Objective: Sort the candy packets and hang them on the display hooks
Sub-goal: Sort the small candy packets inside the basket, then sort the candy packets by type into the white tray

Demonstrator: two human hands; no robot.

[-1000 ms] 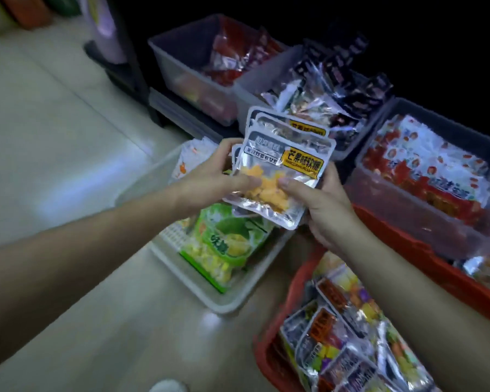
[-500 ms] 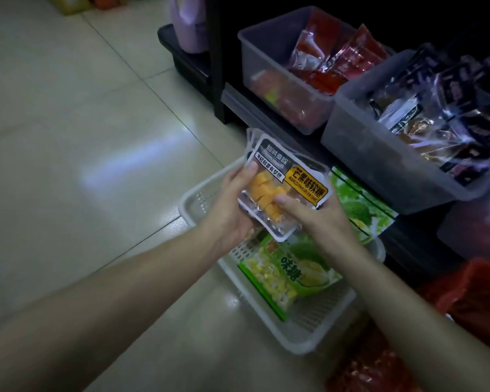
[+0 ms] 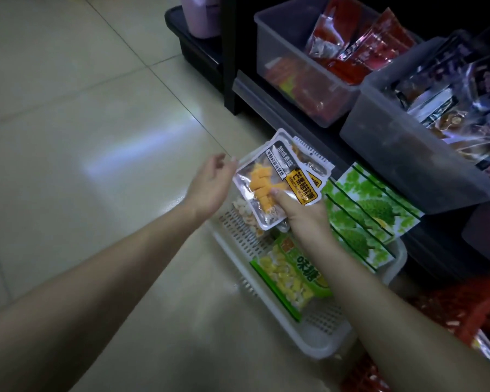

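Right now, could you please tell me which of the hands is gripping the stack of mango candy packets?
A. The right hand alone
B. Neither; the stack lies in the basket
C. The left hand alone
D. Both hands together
A: the right hand pinches the mango candy packets with its thumb on the front, while the left hand is open beside them, gripping nothing.

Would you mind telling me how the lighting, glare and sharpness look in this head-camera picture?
Head view: dim overall, with a bluish-white glare streak on the tiled floor; same view, the background behind the storage bins sinks to black; the mango candy packets in the right hand are sharp, label print visible; the left hand has slightly soft fingertips.
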